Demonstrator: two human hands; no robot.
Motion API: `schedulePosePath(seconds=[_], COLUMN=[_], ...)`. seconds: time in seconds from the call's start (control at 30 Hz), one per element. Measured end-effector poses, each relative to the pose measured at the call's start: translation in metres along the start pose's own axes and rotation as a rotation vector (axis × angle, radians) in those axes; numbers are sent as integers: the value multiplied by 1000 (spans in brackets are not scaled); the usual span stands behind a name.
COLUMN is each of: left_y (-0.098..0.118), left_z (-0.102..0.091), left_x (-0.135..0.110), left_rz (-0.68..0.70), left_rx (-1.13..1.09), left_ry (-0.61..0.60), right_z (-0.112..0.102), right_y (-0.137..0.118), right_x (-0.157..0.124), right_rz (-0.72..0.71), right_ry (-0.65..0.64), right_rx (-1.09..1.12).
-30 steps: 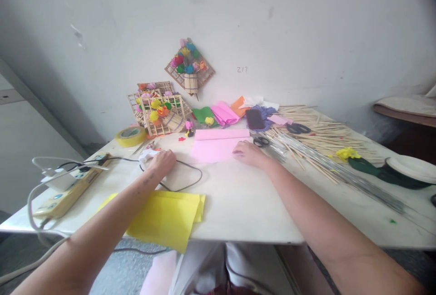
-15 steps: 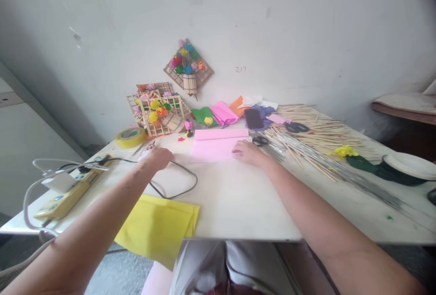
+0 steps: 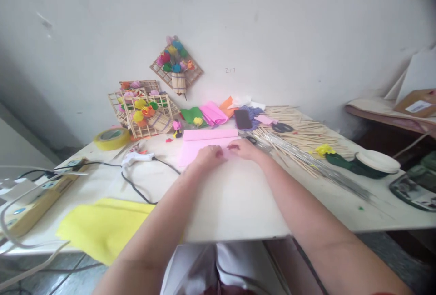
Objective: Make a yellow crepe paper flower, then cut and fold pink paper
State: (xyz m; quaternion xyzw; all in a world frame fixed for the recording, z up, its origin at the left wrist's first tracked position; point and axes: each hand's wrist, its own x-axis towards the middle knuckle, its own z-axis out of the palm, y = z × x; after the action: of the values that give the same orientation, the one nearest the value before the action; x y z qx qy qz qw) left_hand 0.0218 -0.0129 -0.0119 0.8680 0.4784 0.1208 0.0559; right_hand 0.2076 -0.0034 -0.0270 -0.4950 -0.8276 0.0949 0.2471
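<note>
A folded pink paper sheet lies on the white table in front of me. My left hand and my right hand meet at its near right edge. Their fingertips are curled down and pinched on the paper, close together. A white glue gun with a black cord lies on the table to the left of my left hand, apart from it. Small scissors lie just beyond my right hand.
A yellow sheet hangs over the near left table edge, beside a power strip. A yellow tape roll, stick frames with paper flowers, coloured papers and a phone lie behind. Wooden sticks and wires cover the right.
My left hand has let go of the glue gun and moved right onto the pink paper beside my right hand. The view has turned to the right.
</note>
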Motion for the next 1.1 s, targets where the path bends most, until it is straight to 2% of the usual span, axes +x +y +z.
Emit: schedulePosePath(seconds=[0.07, 0.2, 0.43, 0.57, 0.7, 0.8, 0.93, 1.1], left_y=[-8, -22, -27, -27, -25, -24, -21, -22], left_z=[8, 9, 7, 7, 9, 11, 13, 14], left_x=[-2, -4, -2, -1, 1, 3, 4, 5], left_rz=[36, 51, 39, -9, -73, -124, -202, -218], left_rx=[-20, -60, -72, -40, 19, 56, 93, 95], left_ry=[18, 26, -22, -7, 28, 78, 155, 196], right_z=[-6, -20, -33, -33, -27, -21, -13, -10], right_y=[4, 5, 7, -1, -11, -12, -7, -3], right_x=[-1, -6, -10, -7, -4, -3, -3, -3], right_rz=[38, 95, 69, 32, 48, 27, -30, -27], right_ry=[3, -34, -307, -361, -333, -258, -140, -102], right_rx=[-5, -53, -57, -223, -388, -451, -465, -444])
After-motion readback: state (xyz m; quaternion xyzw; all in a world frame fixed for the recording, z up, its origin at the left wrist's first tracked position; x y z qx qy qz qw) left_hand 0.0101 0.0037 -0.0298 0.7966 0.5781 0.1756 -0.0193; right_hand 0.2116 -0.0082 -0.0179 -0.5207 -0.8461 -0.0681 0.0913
